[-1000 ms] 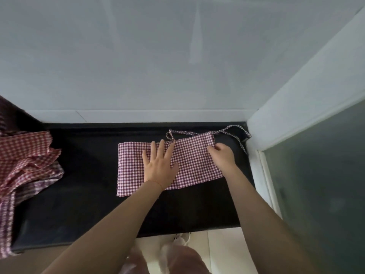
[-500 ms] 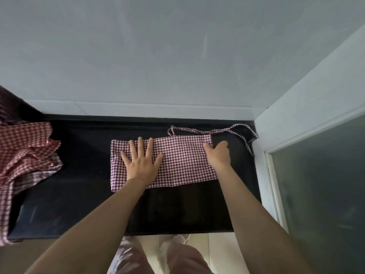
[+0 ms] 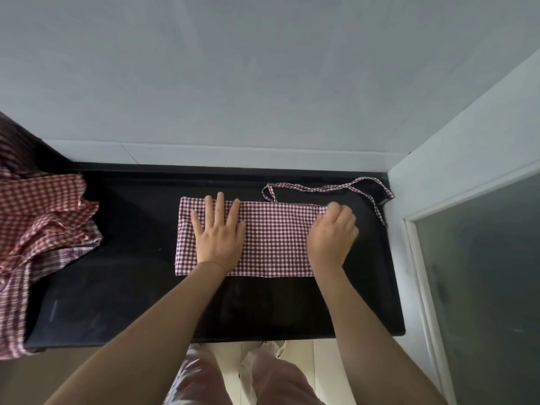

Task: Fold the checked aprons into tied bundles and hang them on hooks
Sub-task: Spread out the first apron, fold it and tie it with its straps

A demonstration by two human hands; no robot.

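Note:
A purple-and-white checked apron (image 3: 274, 238) lies folded into a flat rectangle on the black counter (image 3: 131, 287). Its tie strap (image 3: 336, 187) loops over the counter behind it and trails to the right wall. My left hand (image 3: 217, 233) lies flat on the apron's left part, fingers spread and straight. My right hand (image 3: 333, 232) sits at the apron's right end with its fingers curled onto the top right corner of the cloth; the fingertips are hidden.
A heap of red and purple checked aprons (image 3: 43, 229) lies at the counter's left end and hangs over its edge. A white wall runs behind the counter. A frosted glass panel (image 3: 482, 273) in a white frame stands close on the right.
My left hand has slid left across the apron, from its middle to its left part. My right hand has stayed at the right end, its fingers curling in at the top corner.

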